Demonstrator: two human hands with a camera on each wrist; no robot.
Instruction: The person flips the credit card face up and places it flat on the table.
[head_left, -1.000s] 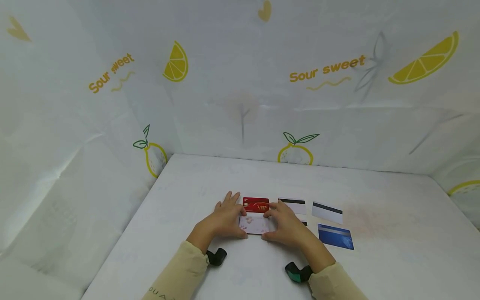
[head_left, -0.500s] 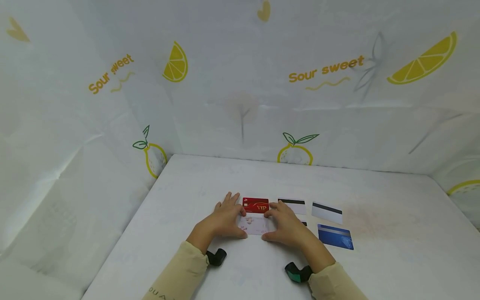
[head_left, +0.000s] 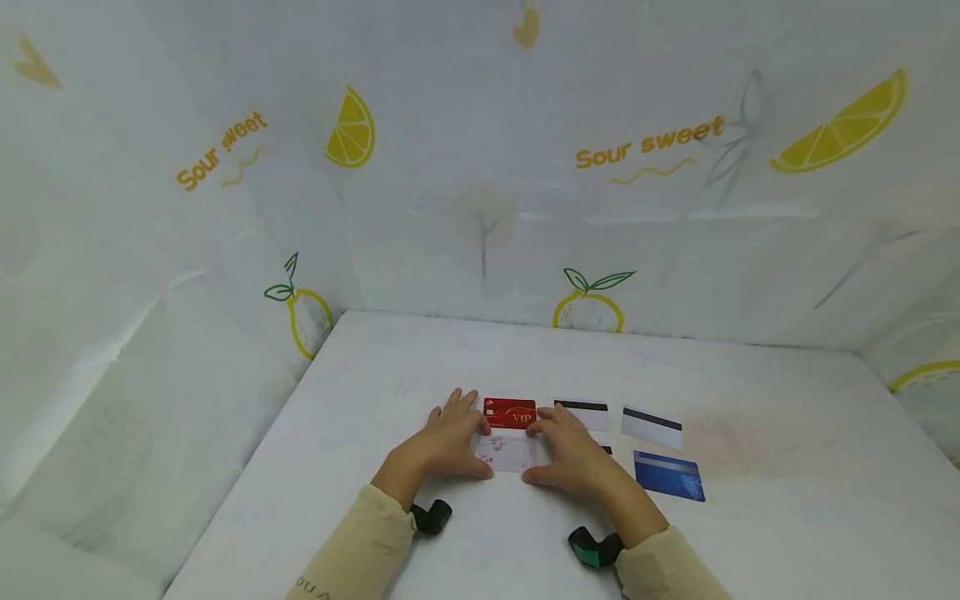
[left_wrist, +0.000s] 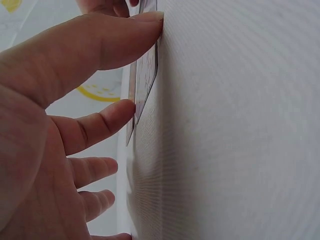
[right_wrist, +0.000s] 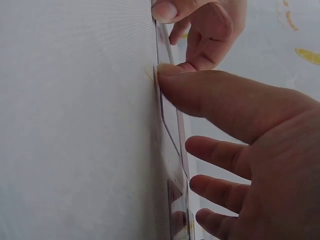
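Observation:
A pale card with a pink flower print [head_left: 507,452] lies on the white table between both hands. My left hand [head_left: 444,443] pinches its left end, thumb at the near edge and index finger at the far edge. At the right end, my right hand [head_left: 572,452] pinches it the same way. In the left wrist view, the pale card [left_wrist: 147,75] shows nearly edge-on beneath the thumb, the other fingers spread apart. The right wrist view has the pale card [right_wrist: 170,112] under the right thumb. Just beyond its far edge lies a red VIP card [head_left: 510,413].
To the right lie a white card with a black stripe [head_left: 583,416], a second striped white card [head_left: 652,427] and a blue card [head_left: 670,476]. Another card [head_left: 606,450] is mostly hidden by the right hand. A lemon-printed sheet [head_left: 450,208] rises behind the table.
The dark line seen along the pale card's near edge one second ago no longer shows. Both hands keep their places on the card; the head view has shifted very slightly.

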